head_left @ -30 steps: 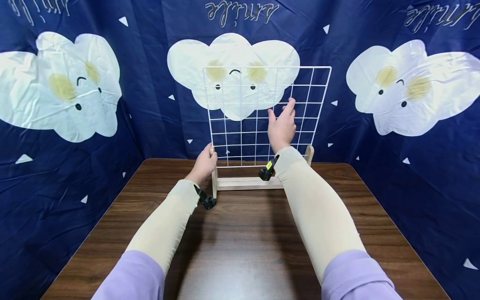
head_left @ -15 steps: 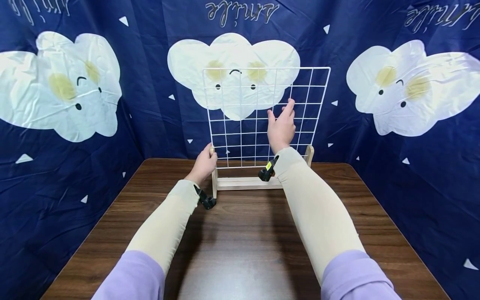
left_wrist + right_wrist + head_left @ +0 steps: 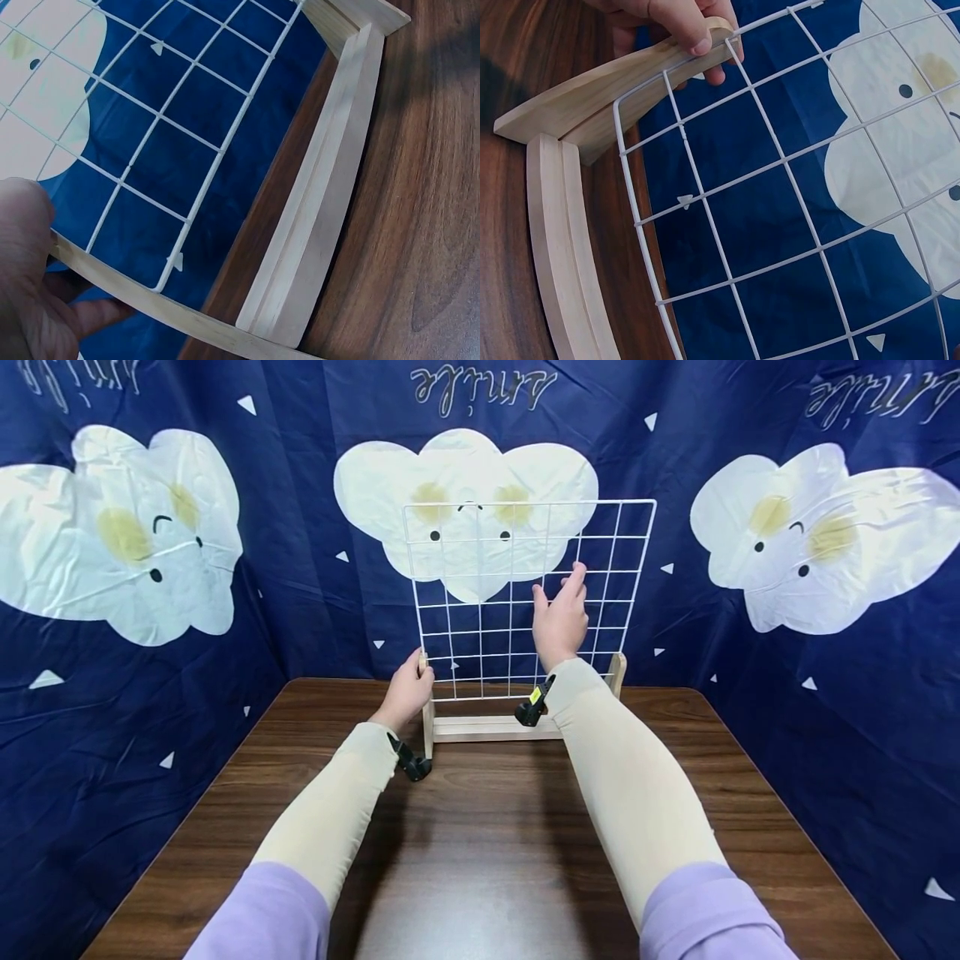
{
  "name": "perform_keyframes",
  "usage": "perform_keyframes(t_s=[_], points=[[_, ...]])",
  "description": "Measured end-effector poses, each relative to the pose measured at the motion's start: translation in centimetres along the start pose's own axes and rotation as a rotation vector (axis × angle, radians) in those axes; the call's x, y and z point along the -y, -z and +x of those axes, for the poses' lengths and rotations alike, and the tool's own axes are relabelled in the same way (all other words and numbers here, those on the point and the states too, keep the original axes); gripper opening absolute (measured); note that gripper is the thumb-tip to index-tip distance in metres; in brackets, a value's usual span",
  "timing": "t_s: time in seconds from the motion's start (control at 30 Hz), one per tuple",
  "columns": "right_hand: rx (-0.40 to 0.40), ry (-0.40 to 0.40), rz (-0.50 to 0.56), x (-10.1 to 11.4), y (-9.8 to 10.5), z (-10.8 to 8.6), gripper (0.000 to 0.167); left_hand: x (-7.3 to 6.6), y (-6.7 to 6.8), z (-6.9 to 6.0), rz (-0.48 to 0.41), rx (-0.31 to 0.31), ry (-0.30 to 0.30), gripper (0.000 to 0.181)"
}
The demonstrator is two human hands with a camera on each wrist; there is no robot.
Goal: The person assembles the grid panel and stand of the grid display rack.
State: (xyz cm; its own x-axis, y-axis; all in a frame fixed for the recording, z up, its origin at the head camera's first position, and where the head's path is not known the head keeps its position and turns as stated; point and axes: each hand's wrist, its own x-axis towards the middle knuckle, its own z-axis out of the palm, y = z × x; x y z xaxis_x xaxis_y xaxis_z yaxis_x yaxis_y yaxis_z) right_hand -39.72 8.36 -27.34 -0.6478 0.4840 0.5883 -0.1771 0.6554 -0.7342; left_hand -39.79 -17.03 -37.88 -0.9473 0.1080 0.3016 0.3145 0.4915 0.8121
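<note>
A white wire grid panel [image 3: 480, 631] stands upright between the two end posts of a pale wooden stand [image 3: 480, 729]. Its lower edge is above the stand's crossbar [image 3: 311, 210], with a gap between them. My left hand [image 3: 407, 689] grips the top of the left post [image 3: 622, 79], thumb on one side and fingers on the other. On the panel's right half, my right hand [image 3: 561, 620] lies against the wires with fingers extended upward and thumb apart. The right post [image 3: 618, 675] is partly hidden behind my right forearm.
The stand is near the back edge of a dark wood-grain table [image 3: 472, 843]. Behind and on both sides hangs a navy blue cloth [image 3: 300, 568] printed with white clouds. Each wrist wears a small black camera, the left one [image 3: 412, 763] close to the left post.
The grid panel has come down slightly, with its top edge lower than before. My right hand has moved down a little with it, while my left hand stays on the post.
</note>
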Motion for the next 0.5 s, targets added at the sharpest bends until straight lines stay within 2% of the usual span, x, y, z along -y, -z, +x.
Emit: perform_keyframes(t_s=[0.5], points=[[0.006,-0.001,-0.010,-0.26,0.00,-0.29,0.069,0.05,0.06,-0.05,0.007,0.001,-0.006,0.059]])
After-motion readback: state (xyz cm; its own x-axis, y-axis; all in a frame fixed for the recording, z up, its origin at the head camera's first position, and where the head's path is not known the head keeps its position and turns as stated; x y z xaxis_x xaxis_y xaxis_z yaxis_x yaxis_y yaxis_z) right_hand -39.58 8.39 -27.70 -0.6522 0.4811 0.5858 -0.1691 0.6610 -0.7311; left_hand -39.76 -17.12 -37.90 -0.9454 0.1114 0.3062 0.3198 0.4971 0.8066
